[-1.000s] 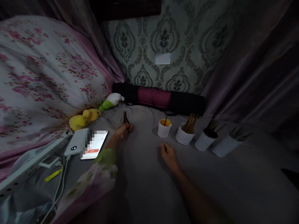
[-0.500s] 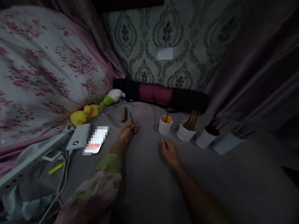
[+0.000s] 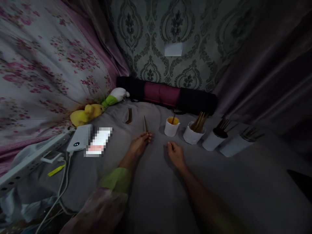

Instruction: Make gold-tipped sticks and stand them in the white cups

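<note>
My left hand (image 3: 140, 143) is closed in a pinch on a thin, dark brown pointed stick (image 3: 146, 124), its tip pointing away from me above the grey sheet. To the right, my right hand (image 3: 175, 156) rests on the sheet with fingers curled; I see nothing in it. Just beyond it stands a white cup (image 3: 171, 128) with a yellow-orange inside and one thin stick leaning in it. Beside that, a second white cup (image 3: 192, 136) holds several brown sticks. Short, dark curved pieces (image 3: 129, 116) lie beyond my left hand.
At the right, two more white containers, one (image 3: 211, 142) upright-tilted and one (image 3: 232, 149) leaning, hold sticks. A phone (image 3: 98, 142), power bank (image 3: 80, 138), power strip (image 3: 31, 159) and cables are at left. Plush toys (image 3: 86, 114) and a black-maroon roll (image 3: 162, 93) line the back.
My left hand has moved right, towards the cups, with the stick, which now points more upright. My right hand stays curled in about the same place. The view has tipped slightly downward.
</note>
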Demonstrator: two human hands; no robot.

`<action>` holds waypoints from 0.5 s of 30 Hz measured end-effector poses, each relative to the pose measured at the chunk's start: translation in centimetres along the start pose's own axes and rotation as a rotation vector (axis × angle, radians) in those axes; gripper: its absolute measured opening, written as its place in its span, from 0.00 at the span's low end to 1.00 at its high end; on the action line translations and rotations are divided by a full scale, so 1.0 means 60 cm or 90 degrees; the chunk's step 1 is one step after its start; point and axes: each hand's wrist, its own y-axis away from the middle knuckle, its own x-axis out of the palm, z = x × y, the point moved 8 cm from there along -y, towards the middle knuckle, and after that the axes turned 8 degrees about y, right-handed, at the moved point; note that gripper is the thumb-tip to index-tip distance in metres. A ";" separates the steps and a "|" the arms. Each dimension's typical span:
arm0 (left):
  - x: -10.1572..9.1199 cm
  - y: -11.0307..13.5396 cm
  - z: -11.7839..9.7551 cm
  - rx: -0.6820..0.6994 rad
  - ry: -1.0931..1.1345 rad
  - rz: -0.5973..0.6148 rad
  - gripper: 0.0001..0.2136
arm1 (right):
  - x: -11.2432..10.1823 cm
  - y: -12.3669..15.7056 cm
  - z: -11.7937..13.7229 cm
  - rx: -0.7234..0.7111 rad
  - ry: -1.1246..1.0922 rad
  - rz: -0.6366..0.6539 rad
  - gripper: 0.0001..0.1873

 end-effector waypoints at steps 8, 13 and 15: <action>0.032 0.033 0.034 -0.029 0.018 0.047 0.06 | -0.006 0.001 0.005 0.005 -0.043 0.001 0.20; 0.048 0.051 0.055 -0.041 0.015 0.058 0.07 | -0.007 0.000 0.005 0.006 -0.065 0.009 0.20; 0.052 0.057 0.061 -0.039 0.016 0.063 0.08 | -0.006 0.000 0.005 -0.003 -0.078 0.010 0.20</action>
